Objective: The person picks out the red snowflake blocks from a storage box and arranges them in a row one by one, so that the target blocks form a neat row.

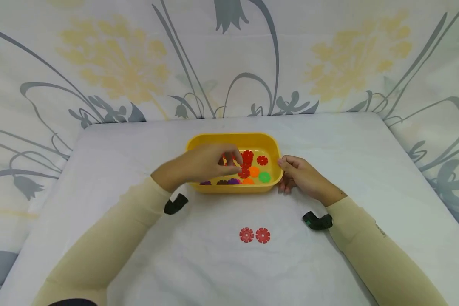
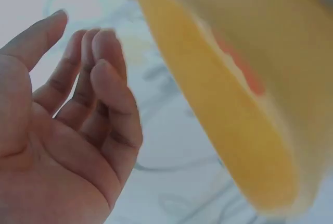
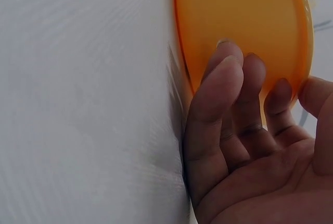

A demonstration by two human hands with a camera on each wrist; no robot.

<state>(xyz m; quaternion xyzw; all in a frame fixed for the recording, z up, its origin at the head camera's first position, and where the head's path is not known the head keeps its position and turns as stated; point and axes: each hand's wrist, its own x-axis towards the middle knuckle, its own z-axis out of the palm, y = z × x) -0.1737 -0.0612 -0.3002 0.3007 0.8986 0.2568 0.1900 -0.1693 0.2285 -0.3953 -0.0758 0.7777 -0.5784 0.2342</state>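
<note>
A yellow plastic tray (image 1: 233, 189) holds several notched, flower-shaped plastic discs: red ones (image 1: 247, 157), orange ones (image 1: 254, 171), a green one (image 1: 264, 177) and purple ones (image 1: 234, 181) by the near wall. Over the tray's left half hovers my left hand (image 1: 208, 163), fingers loosely bent and thumb apart; the left wrist view shows nothing in its palm (image 2: 62, 156). My right hand (image 1: 300, 175) grips the tray's right end. In the right wrist view its thumb (image 3: 316, 96) is at the rim and its fingers lie against the outer wall (image 3: 239, 10).
Two red notched discs, one on the left (image 1: 246, 235) and one on the right (image 1: 263, 235), lie side by side on the white cloth (image 1: 199, 263) in front of the tray. A flower-patterned curtain (image 1: 229, 55) stands behind the table and along its sides.
</note>
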